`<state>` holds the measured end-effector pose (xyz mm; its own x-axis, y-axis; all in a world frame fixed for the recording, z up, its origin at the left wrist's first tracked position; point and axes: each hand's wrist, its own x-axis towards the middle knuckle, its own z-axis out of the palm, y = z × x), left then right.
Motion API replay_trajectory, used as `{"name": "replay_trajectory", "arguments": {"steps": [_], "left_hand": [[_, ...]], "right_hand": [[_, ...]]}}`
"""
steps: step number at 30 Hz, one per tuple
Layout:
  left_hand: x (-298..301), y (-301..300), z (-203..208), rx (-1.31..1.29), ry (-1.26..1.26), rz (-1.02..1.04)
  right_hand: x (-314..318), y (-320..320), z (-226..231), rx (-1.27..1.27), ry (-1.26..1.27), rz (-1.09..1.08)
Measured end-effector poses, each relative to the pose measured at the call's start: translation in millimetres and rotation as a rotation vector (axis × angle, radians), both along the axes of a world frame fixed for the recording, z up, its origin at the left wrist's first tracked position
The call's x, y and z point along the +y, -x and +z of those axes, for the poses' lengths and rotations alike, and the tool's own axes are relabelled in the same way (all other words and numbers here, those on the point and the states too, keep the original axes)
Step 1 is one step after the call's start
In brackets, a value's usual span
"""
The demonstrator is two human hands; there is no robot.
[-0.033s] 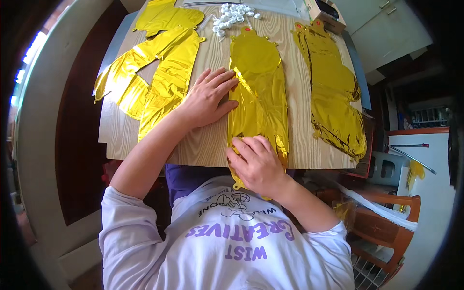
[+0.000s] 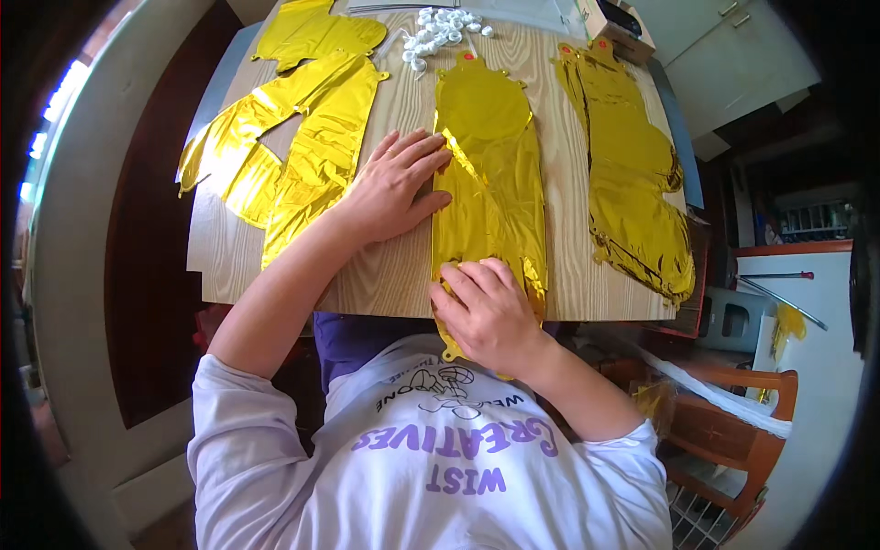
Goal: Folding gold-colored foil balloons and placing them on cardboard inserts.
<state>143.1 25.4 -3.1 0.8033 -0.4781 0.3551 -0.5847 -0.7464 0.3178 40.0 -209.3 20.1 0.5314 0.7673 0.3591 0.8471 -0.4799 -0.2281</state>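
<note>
A flat gold foil balloon (image 2: pixel 495 192) lies lengthwise in front of me on the wooden table, creased along its middle. Its near end hangs past the table's front edge, where a small tab shows. My left hand (image 2: pixel 394 188) rests spread on the table, fingertips and thumb touching the balloon's left edge. Over the near end, my right hand (image 2: pixel 490 316) has its fingers curled round the foil; its thumb is hidden. At the balloon's far end is a small red mark.
More gold foil balloons lie flat: one at the left (image 2: pixel 321 147), one at far left (image 2: pixel 321 35), one at the right (image 2: pixel 632 165). A pile of small white pieces (image 2: pixel 440 35) sits at the table's far side. A box (image 2: pixel 619 27) stands at the far right corner. A wooden chair (image 2: pixel 733 440) is at lower right.
</note>
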Motion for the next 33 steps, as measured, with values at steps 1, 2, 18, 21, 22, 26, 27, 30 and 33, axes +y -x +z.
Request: {"name": "replay_trajectory", "arguments": {"steps": [1, 2, 18, 21, 22, 26, 27, 30, 33], "left_hand": [[1, 0, 0, 0.01, -0.01, 0.003], [1, 0, 1, 0.02, -0.018, 0.003], [0, -2, 7, 0.032, -0.024, 0.038], [-5, 5, 9, -0.05, -0.002, 0.082], [-4, 9, 8, -0.045, -0.025, 0.063], [-8, 22, 6, -0.018, -0.092, 0.026], [-7, 20, 2, -0.034, -0.091, 0.052], [-9, -1, 4, -0.042, -0.108, 0.123], [-7, -36, 5, -0.048, -0.2, 0.138]], "right_hand": [[0, -1, 2, 0.012, -0.001, 0.0], [0, -1, 2, 0.022, -0.007, -0.004], [8, 4, -1, -0.058, 0.098, -0.111], [8, 7, 0, -0.044, 0.114, -0.127], [8, 6, 0, -0.034, 0.122, -0.128], [9, 6, 2, -0.005, 0.119, -0.121], [10, 6, 2, -0.006, 0.115, -0.122], [10, 6, 3, -0.016, 0.102, -0.12], [9, 7, 3, -0.015, 0.097, -0.117]]}}
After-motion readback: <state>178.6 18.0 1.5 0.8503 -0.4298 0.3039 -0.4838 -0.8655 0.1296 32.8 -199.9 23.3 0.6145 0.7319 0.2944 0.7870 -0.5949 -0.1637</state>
